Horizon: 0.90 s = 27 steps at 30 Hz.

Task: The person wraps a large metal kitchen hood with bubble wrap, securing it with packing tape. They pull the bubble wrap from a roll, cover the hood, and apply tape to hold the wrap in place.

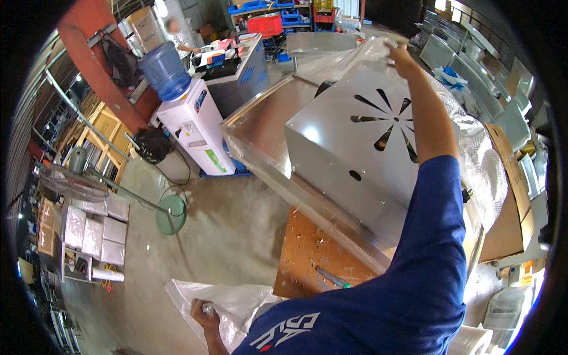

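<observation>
Two hands work far apart. Right hand [401,54] is stretched up and fwd, arm nearly straight, fingers pinched on the clear plastic wrap [355,56] at the far top edge of the steel box [349,148]. This box, w/ a fan-shaped cutout, sits tilted on the steel worktable [260,127], its long side running away from the person. Left hand [204,312] is low, near the body, closed around a small light object over a white woven sack [236,302].
</observation>
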Motion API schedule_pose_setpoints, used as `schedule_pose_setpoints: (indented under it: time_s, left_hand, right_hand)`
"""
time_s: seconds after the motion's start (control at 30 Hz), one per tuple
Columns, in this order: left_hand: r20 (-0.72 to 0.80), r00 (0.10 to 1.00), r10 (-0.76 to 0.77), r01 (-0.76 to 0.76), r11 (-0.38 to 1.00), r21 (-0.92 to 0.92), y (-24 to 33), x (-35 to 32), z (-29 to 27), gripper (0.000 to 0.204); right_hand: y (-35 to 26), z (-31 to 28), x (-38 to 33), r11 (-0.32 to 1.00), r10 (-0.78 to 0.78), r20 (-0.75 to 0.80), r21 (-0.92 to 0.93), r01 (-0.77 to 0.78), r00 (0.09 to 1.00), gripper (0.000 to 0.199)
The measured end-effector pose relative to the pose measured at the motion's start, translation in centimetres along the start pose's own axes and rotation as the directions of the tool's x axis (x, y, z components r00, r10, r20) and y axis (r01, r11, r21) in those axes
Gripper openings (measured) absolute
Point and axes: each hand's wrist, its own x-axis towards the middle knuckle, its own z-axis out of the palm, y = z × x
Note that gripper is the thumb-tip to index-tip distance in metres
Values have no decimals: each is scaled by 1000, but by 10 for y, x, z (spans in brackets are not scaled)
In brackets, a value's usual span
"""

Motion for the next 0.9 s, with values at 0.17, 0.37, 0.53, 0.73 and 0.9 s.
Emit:
schedule_pose_setpoints:
  time_s: [0.17,0.37,0.53,0.73,0.9]
  left_hand:
    - [-42,998,35,-37,998,-53,8,17,9,15]
    - [-4,993,119,-119,992,53,-30,57,37,14]
    - [-107,950,294,-301,952,-59,-30,114,30,8]
    - [164,972,171,-112,942,-315,59,159,3,66]
    - [256,934,249,-118,892,-437,59,156,-29,81]
  right_hand:
    - [-70,18,-81,842,-107,522,-404,356,846,78]
    - [-166,34,-314,352,-1,864,-471,809,504,61]
    - [-178,48,-413,605,84,957,-270,749,277,61]
    - [-101,106,-546,891,41,991,-94,444,129,65]
    - [-44,184,-651,991,-94,888,42,125,451,69]
